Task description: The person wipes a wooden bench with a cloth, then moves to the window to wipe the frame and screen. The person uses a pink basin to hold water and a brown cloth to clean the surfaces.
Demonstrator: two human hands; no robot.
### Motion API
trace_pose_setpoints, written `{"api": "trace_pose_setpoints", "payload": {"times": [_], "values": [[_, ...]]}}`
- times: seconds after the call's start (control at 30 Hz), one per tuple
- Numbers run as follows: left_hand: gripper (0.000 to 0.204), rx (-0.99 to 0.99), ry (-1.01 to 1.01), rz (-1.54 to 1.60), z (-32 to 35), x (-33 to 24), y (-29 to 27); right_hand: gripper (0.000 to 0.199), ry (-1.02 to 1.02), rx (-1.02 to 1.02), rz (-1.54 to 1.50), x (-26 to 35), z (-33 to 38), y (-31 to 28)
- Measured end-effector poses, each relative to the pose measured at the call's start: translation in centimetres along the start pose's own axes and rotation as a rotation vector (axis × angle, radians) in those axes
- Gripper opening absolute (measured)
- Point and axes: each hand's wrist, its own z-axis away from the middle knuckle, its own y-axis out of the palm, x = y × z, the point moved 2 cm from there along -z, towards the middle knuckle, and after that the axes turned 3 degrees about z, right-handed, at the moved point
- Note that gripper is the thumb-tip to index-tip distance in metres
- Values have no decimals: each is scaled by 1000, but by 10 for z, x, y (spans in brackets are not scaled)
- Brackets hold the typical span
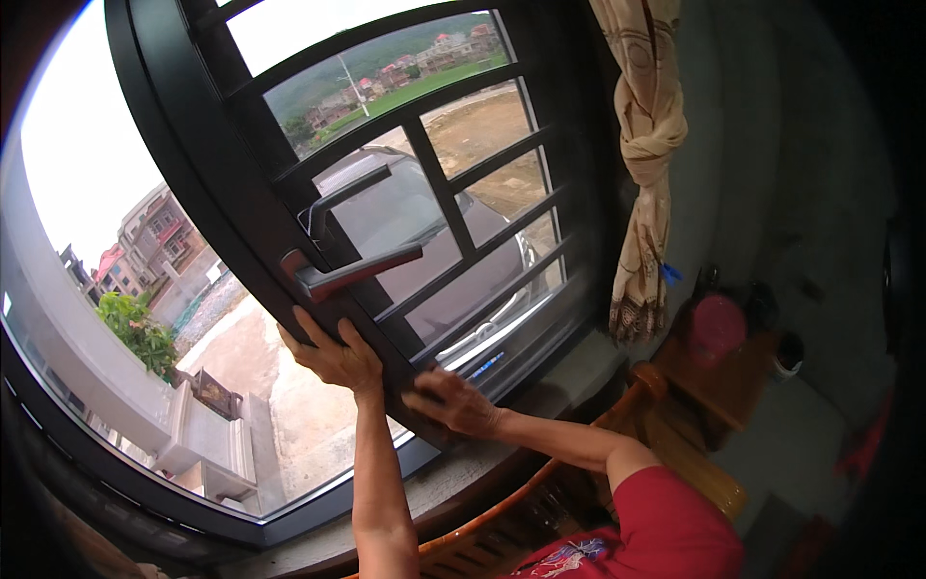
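Observation:
A dark-framed window sash (pixel 241 212) with a barred glass pane stands swung open in front of me. My left hand (pixel 340 363) grips its upright edge just below the handle, fingers on the outer side and thumb on the face. The black lever handle (pixel 357 272) juts out to the right above that hand, and a second similar lever (pixel 352 193) shows through the glass. Close to the sash's lower corner is my right hand (pixel 461 403), its fingers curled in and blurred by motion. Whatever may be in those fingers is hidden.
A knotted beige curtain (pixel 648 154) hangs right of the sash. Below it, a wooden bench (pixel 675 454) runs along the sill, near a small table (pixel 723 386) with a pink round item (pixel 716 328). Outside stand a parked car (pixel 434 280) and a green bush (pixel 137 330).

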Motion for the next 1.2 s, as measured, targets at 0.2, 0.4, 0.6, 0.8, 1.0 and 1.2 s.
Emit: {"api": "trace_pose_setpoints", "payload": {"times": [0.2, 0.4, 0.6, 0.8, 1.0, 1.2], "values": [[70, -12, 15, -41, 6, 5, 3, 47, 149, -187, -38, -13, -68, -7], [76, -32, 71, 12, 3, -17, 0, 39, -49, 144, -13, -41, 8, -36], [79, -36, 69, -46, 2, -4, -4, 32, 242, -270, 125, -138, -83, -174], [83, -52, 44, -76, 4, -8, 0, 54, 84, -634, 746, -230, -209, -268], [79, -54, 37, -72, 10, -5, 4, 46, 305, -689, 854, -333, -246, -305], [77, -70, 55, -83, 9, -2, 4, 51, 362, -715, 826, -374, -184, -278]]}}
